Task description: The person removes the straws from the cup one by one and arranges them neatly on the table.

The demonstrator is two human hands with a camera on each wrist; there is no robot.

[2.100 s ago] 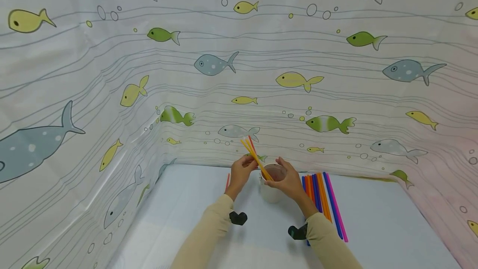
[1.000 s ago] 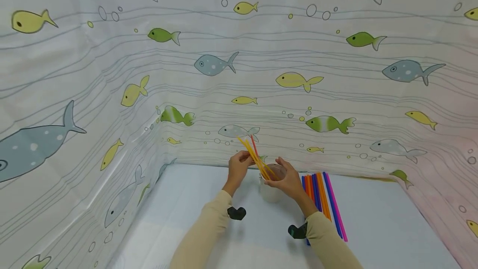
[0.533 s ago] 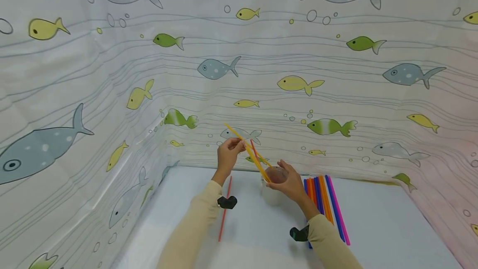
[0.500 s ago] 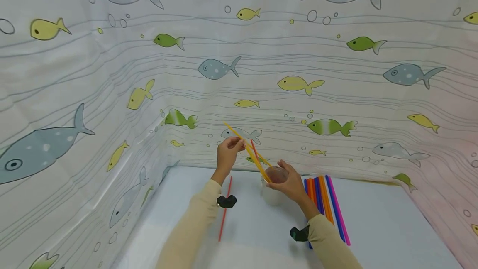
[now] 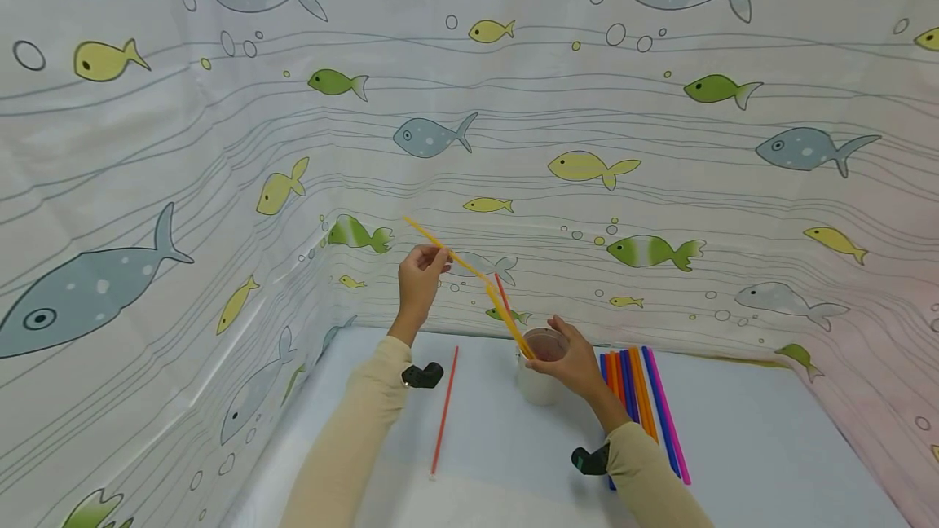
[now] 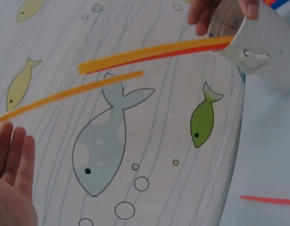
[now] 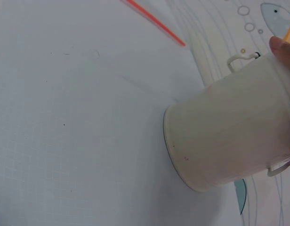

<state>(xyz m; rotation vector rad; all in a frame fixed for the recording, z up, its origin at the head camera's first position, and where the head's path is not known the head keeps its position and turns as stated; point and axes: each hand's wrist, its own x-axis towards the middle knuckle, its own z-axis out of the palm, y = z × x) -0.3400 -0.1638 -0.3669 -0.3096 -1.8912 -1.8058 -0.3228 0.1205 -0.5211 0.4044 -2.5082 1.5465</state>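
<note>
My left hand is raised above the table and pinches an orange-yellow straw, whose lower end hangs free just clear of the cup. In the left wrist view this straw runs slantwise above my palm. A white cup stands on the pale table, and my right hand grips its rim. A yellow and a red straw lean out of the cup to the left, lying close together. The right wrist view shows the cup's side.
A single red straw lies on the table left of the cup. A row of several orange, blue and pink straws lies to its right. Fish-print curtain walls close in the back and both sides.
My left hand has risen up and to the left, drawing the orange-yellow straw out of the cup. The right hand has stayed on the cup's rim.
</note>
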